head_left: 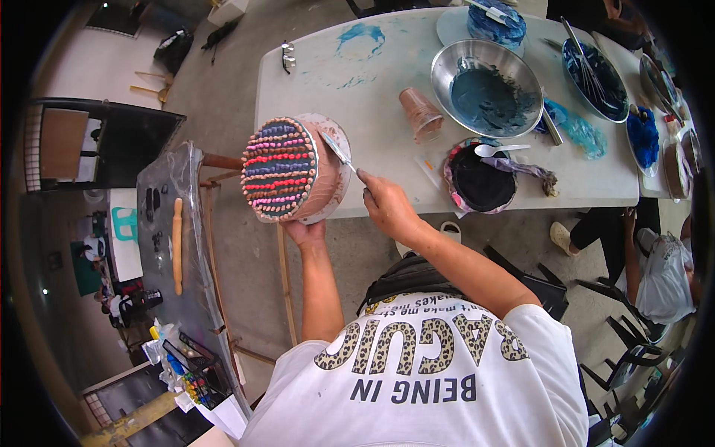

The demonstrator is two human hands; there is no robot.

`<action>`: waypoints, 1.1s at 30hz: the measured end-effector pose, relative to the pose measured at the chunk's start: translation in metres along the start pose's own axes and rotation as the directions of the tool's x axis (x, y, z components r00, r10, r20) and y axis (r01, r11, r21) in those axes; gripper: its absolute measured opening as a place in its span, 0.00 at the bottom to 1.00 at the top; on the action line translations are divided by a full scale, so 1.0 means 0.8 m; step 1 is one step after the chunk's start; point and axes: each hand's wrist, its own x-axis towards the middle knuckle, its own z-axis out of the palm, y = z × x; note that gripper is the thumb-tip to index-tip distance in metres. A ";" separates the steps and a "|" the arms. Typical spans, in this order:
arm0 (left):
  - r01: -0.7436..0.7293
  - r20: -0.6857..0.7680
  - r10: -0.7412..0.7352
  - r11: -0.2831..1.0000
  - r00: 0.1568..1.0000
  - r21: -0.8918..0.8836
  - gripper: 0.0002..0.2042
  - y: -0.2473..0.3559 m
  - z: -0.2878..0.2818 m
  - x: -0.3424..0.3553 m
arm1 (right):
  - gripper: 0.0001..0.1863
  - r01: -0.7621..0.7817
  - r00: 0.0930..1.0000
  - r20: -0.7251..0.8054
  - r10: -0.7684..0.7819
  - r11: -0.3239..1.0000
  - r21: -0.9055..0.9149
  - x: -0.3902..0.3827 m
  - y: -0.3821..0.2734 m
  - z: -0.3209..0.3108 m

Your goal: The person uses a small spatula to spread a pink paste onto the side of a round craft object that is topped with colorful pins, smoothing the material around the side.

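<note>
A: What is the left hand [304, 232] doing?

B: It grips the cake [294, 170] from underneath, fingers closed on its base, tipping it so the top, with rows of coloured piped dots, faces out to the person's left. The cake hangs just off the near left corner of the table [372, 82].

A: And the right hand [387, 205]?

B: Its fingers are closed around the handle of a palette knife [341, 153]; the blade lies against the cake's brown side.

A: What stands on the table?

B: A brown plastic cup [420, 113] lies on its side near the middle. Beyond it sits a metal bowl [485, 88] of dark teal icing. At the near edge is a bowl of black icing [481, 179] with a white spoon [497, 150] on its rim.

A: And to the left?

B: A rolling pin [177, 246] lies on a separate plastic-covered table [167, 179].
</note>
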 end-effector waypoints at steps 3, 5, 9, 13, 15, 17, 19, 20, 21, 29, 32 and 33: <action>-0.032 -0.029 0.033 0.999 0.999 0.039 0.32 0.000 0.000 0.001 | 0.23 0.034 0.999 0.021 -0.034 0.999 -0.027 -0.015 -0.003 -0.003; -0.035 -0.002 0.035 0.999 0.999 0.017 0.32 0.003 -0.004 0.002 | 0.24 0.030 0.998 0.055 -0.028 0.999 -0.044 -0.030 -0.010 -0.010; -0.031 0.005 0.032 0.999 0.999 -0.012 0.33 0.009 -0.007 0.006 | 0.23 -0.015 0.997 0.076 0.019 0.998 -0.056 -0.047 -0.021 -0.022; -0.026 0.005 0.026 1.000 1.000 -0.005 0.33 0.009 0.000 0.004 | 0.22 0.016 1.000 0.020 -0.015 1.000 -0.013 -0.019 -0.020 -0.024; -0.014 0.017 0.014 1.000 1.000 -0.020 0.33 0.010 -0.001 0.002 | 0.22 0.031 0.999 -0.010 -0.031 0.999 -0.008 -0.005 -0.019 -0.020; 0.022 0.054 -0.021 1.000 0.998 -0.009 0.32 0.012 -0.003 0.001 | 0.21 0.034 0.999 -0.018 -0.034 0.999 -0.016 0.004 -0.017 -0.018; 0.035 0.053 -0.035 0.999 0.998 -0.001 0.31 0.012 -0.004 0.000 | 0.21 0.035 0.999 -0.025 -0.036 0.999 -0.026 0.004 -0.012 -0.014; 0.052 0.055 -0.052 0.999 0.997 0.002 0.31 0.012 -0.004 0.001 | 0.21 0.053 0.998 -0.029 -0.054 0.998 -0.031 0.003 -0.007 -0.012; 0.062 0.054 -0.062 0.998 0.997 0.003 0.31 0.013 -0.006 0.000 | 0.22 0.075 0.997 -0.025 -0.076 0.997 -0.035 0.003 -0.008 -0.011; 0.062 0.048 -0.060 0.997 0.997 -0.038 0.30 0.015 -0.007 -0.004 | 0.24 0.010 0.997 0.078 -0.005 0.998 -0.057 -0.046 -0.020 -0.040; 0.079 0.022 -0.078 0.996 0.997 -0.033 0.30 0.018 -0.014 -0.006 | 0.24 0.032 0.999 0.029 -0.032 0.999 -0.031 -0.032 -0.022 -0.039; 0.070 -0.016 -0.070 0.997 0.997 -0.016 0.30 0.018 -0.014 -0.005 | 0.24 0.067 0.998 0.000 -0.067 0.998 -0.015 -0.023 -0.022 -0.037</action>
